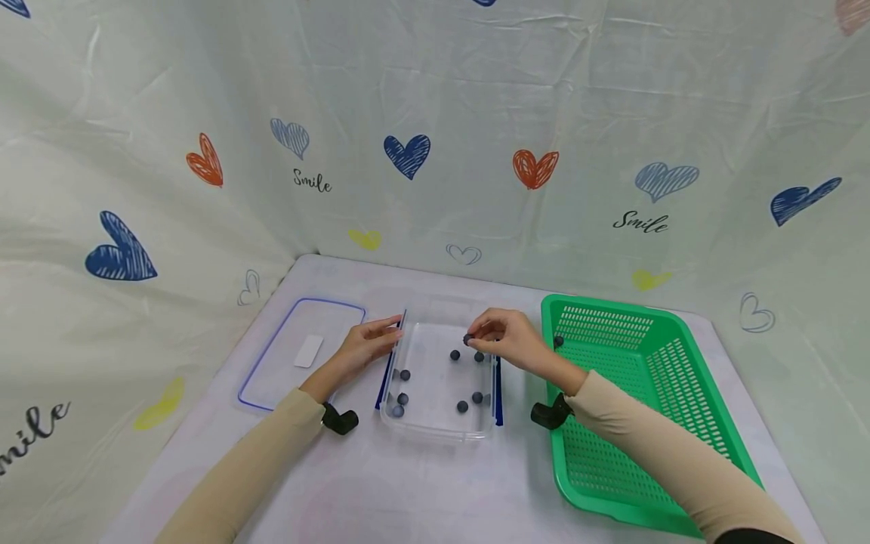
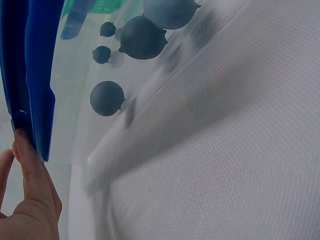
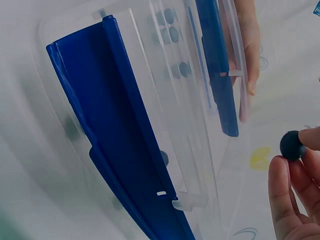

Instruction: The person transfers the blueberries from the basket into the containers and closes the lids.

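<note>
Above the far right part of a clear plastic box, my right hand pinches a blueberry between thumb and fingertips. My left hand rests with mostly straight fingers against the box's left side, near its blue latch. Inside the box, several blueberries lie along the left wall. Others lie towards the right wall. A second blue latch hangs on the box's right side.
A green slotted basket stands at the right, beneath my right forearm, with a blueberry near its left rim. On the left lies a clear lid with a blue edge and a white rectangle. A heart-printed curtain hangs behind the table.
</note>
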### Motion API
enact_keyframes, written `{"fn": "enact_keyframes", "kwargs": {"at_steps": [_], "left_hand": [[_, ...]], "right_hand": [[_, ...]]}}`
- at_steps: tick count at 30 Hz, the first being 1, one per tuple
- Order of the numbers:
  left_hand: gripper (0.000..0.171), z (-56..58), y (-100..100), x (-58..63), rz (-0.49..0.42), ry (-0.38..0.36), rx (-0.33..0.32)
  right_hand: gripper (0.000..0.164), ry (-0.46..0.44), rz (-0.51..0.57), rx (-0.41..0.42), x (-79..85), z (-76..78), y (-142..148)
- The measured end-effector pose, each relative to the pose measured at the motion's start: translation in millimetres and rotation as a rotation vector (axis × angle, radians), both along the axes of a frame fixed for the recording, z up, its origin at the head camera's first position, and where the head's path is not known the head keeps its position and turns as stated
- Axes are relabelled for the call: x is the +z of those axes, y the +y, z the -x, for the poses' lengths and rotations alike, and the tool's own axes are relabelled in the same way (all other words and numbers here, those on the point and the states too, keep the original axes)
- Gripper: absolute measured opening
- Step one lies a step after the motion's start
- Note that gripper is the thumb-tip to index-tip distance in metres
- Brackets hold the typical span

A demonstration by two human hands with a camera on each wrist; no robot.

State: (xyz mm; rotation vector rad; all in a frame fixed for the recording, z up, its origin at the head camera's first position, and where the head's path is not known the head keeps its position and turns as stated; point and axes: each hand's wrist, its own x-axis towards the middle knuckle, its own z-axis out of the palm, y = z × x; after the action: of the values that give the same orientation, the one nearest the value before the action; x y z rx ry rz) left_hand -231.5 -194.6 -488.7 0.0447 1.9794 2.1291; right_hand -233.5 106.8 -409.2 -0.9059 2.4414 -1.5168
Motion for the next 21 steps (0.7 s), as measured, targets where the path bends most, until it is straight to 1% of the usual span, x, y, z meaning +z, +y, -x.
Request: {"fn": "enact_keyframes", "kwargs": {"at_steps": [4, 8, 11, 16, 21], "left_hand": [[0.052, -0.2, 0.2, 0.6, 0.0, -0.01, 0.006], [0.052, -0.3, 0.3, 0.9, 0.013, -0.014, 0.008], [0.053, -0.7, 0.1, 1.4, 0.014, -0.014, 0.005], [0.053, -2.0, 0.9, 3.8, 0.006, -0.017, 0.004], [0.055, -2.3, 0.5, 3.9, 0.025, -0.016, -0.003]], "right_hand": [[0.013, 0.012, -0.003, -0.002, 1.8, -2.4, -1.0], [0.011, 0.055, -0.009, 0.006, 16.9, -11.4, -1.8], [0.01, 0.064, -0.016, 0.0, 29.1, -17.9, -0.5], [0.011, 0.039, -0.024, -0.039, 36.3, -19.3, 6.1], [0.013, 0.032, -0.006, -0.08, 41.3, -18.6, 15.0]]}}
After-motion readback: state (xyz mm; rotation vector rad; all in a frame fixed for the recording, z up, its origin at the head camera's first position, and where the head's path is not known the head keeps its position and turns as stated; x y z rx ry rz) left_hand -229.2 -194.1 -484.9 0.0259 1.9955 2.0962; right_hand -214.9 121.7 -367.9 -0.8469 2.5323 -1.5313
